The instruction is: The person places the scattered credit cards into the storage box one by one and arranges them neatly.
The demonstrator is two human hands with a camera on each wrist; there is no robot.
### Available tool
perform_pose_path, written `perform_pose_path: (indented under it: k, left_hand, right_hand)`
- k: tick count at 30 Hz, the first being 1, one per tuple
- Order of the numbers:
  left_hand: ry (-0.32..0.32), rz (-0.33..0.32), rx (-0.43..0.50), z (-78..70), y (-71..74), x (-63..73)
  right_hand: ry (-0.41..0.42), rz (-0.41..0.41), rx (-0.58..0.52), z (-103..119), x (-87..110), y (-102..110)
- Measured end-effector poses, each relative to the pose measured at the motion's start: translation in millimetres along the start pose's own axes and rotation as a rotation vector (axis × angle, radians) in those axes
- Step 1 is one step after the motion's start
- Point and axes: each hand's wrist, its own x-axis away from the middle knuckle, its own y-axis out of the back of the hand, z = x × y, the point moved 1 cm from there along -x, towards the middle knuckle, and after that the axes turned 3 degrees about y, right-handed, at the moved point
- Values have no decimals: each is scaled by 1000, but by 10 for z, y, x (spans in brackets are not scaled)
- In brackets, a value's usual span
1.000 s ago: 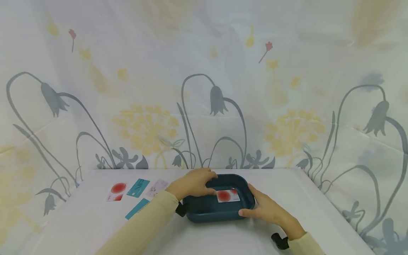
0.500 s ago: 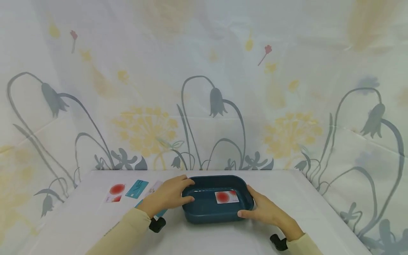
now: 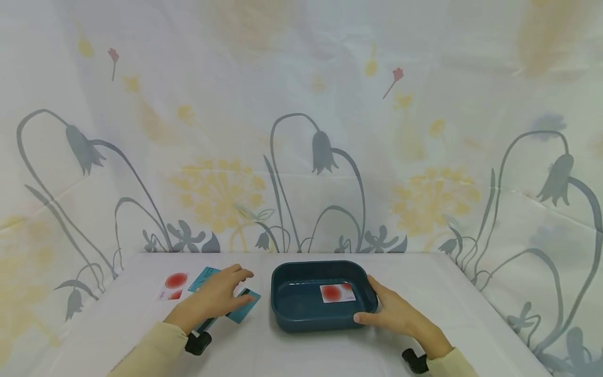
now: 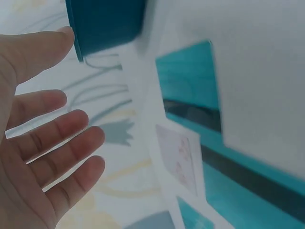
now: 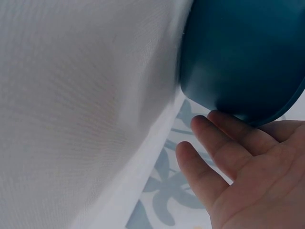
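Observation:
My left hand point(image 3: 214, 296) hovers over several cards on the table, its fingers spread and holding nothing. Beneath and beside it lie a blue card with a dark stripe point(image 3: 244, 308), another striped blue card point(image 4: 257, 186) and a pale pink card point(image 4: 178, 157). Part of a blue VIP card point(image 3: 203, 276) shows behind the hand. My right hand point(image 3: 398, 311) touches the dark blue rectangular box point(image 3: 320, 323) at its right end, thumb at the front corner and fingers along the right wall. Inside the box a white card with a red circle point(image 3: 337, 293) lies flat.
A second white card with red circles point(image 3: 173, 286) lies at the far left of the group. The white tabletop point(image 3: 301, 356) ends at a flower-printed cloth backdrop point(image 3: 301, 199). Each wrist carries a small black camera mount.
My left hand has drawn back from over the box and moved left above the cards. The red-circle card stays in the box. My right hand has hardly moved.

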Motion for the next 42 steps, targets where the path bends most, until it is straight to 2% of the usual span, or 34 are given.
perform_pose_path:
  k: [4,15,28,36,42]
  left_hand:
    - [57,2,-1,150,30,102]
    - [117,-37,-41,641,105,363]
    - [211,-77,-69,1080,240,527]
    - [277,-26,-34,1278,249,598]
    - [360,35,7,1410,214,607]
  right_hand:
    - [2,1,-12,-14,7,-12]
    - [29,-4,-4,-28,-2,-11]
    - [25,-2,-11,-7,-1,7]
    - [29,-4,2,-4,8,20]
    - [19,4,4,13,11,9]
